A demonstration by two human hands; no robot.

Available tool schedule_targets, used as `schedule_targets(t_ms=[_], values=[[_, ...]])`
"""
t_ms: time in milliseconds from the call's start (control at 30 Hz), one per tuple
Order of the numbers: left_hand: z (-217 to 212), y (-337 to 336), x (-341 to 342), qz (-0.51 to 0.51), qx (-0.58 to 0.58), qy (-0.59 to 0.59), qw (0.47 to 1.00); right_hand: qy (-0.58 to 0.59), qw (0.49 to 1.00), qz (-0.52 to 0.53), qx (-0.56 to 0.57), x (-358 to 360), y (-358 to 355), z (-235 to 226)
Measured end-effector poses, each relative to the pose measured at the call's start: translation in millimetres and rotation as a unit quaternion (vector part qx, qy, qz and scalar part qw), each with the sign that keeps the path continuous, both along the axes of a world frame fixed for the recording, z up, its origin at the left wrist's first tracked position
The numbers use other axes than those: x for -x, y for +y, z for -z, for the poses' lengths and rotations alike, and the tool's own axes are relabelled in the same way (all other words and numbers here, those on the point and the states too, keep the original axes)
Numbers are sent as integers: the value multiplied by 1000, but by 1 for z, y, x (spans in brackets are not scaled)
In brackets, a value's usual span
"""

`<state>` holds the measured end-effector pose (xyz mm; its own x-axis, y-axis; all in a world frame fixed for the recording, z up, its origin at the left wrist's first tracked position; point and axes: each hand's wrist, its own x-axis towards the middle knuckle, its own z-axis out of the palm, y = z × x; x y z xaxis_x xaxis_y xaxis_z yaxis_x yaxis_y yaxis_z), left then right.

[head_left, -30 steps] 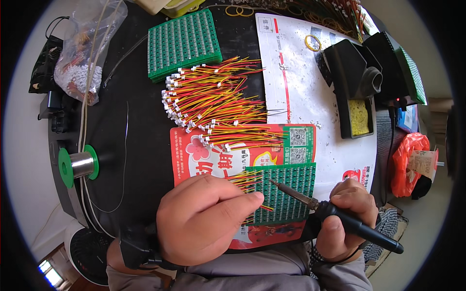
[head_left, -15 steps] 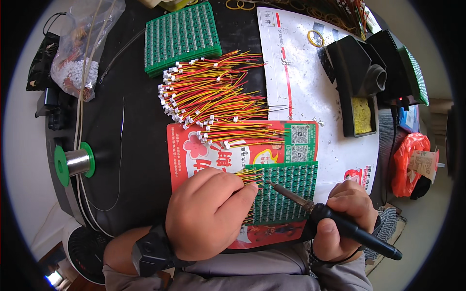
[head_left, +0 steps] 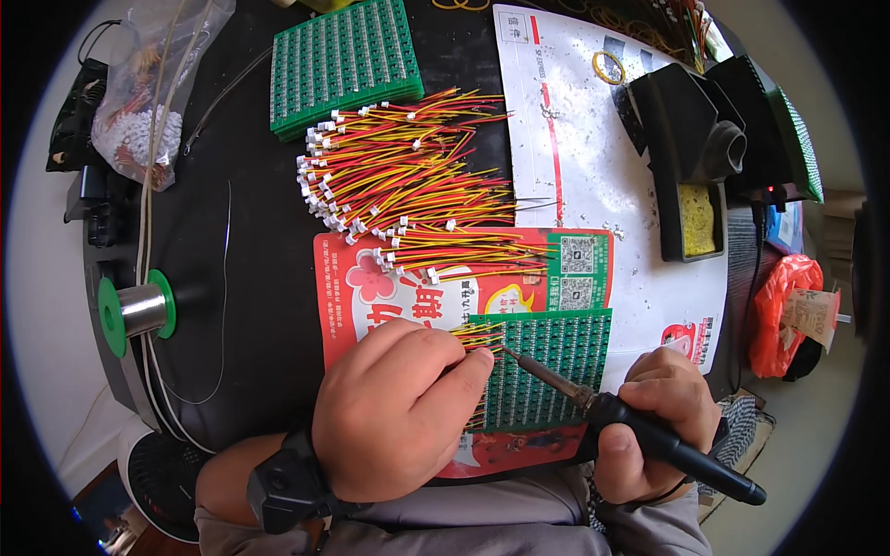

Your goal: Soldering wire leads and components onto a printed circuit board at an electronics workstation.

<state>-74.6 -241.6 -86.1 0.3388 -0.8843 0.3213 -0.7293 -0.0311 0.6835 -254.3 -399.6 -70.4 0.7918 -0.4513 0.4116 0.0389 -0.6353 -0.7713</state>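
My right hand is closed around the black handle of a soldering iron. The iron's tip touches or hovers just over the left edge of a green circuit board panel; I cannot tell which. My left hand is closed at that same edge, thumb and forefinger pinched on a thin wire lead, its grip partly hidden. More red and yellow leads run from the board's left edge under my left hand. Beneath the board lies a red printed sheet.
A heap of red and yellow leads with white connectors lies beyond the board, near a stack of green panels. At right stands an iron holder with a yellow sponge. A solder spool sits at left, its strand rising beside it.
The view has shifted slightly. The iron's tip has moved a little left and down along the board's edge. My left hand keeps nearly the same place and grip.
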Motion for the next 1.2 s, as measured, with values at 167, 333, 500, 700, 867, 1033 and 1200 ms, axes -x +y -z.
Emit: schedule_targets(t_ms=[167, 333, 500, 700, 867, 1033, 1200], values=[[-1, 1, 0, -2, -7, 1, 1000, -1, 1000, 2, -4, 0, 1, 1], [0, 1, 0, 0, -7, -3, 1000, -21, 1000, -7, -2, 3, 0, 2], [0, 1, -1, 2, -7, -1, 1000, -32, 999, 11, -25, 5, 0, 3], [-4, 1, 3, -5, -2, 1, 1000, -18, 1000, -2, -17, 6, -1, 2], [-1, 3, 4, 9, 7, -7, 1000, -17, 1000, -3, -3, 3, -1, 2], [0, 4, 5, 5, -2, -5, 1000, -18, 1000, 2, 1, 0, 1, 3], [0, 2, 5, 0, 0, -2, 1000, -17, 1000, 6, 2, 0, 1, 3]])
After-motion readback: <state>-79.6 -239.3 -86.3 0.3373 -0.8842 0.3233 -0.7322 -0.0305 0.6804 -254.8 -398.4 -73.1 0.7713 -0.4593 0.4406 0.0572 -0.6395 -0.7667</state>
